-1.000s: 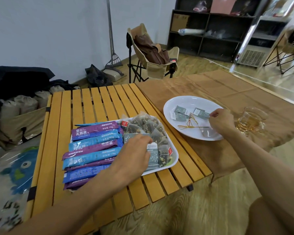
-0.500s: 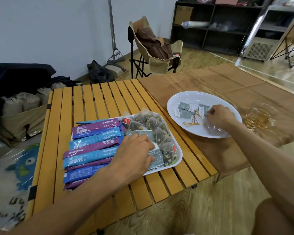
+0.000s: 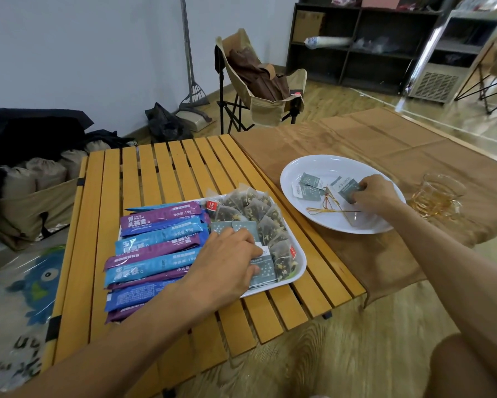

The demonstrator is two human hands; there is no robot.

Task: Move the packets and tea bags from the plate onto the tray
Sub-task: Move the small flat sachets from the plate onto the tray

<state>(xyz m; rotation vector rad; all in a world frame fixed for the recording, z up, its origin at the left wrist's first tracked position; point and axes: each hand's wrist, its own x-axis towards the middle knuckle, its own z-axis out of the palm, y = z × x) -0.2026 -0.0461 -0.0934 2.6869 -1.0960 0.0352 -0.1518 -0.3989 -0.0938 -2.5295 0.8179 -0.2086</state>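
Observation:
A white tray (image 3: 301, 264) on the slatted wooden table holds purple and blue stick packets (image 3: 155, 242), several pyramid tea bags (image 3: 253, 209) and teal sachets (image 3: 263, 271). My left hand (image 3: 227, 262) rests on the teal sachets in the tray, fingers curled over them. To the right, a white plate (image 3: 321, 165) on the brown cloth carries a few teal sachets (image 3: 309, 186) and gold twist ties (image 3: 332, 206). My right hand (image 3: 376, 195) is over the plate's right side and pinches one teal sachet (image 3: 347, 191).
A glass cup of amber tea (image 3: 439, 196) stands just right of the plate, close to my right wrist. A folding chair (image 3: 258, 81) stands behind the table, bags (image 3: 40, 179) sit on the floor at left, and dark shelving (image 3: 365, 44) lines the back wall.
My right hand has shifted up the plate and closed its fingers on a teal sachet. My left hand has stayed on the sachets in the tray. The camera moved closer.

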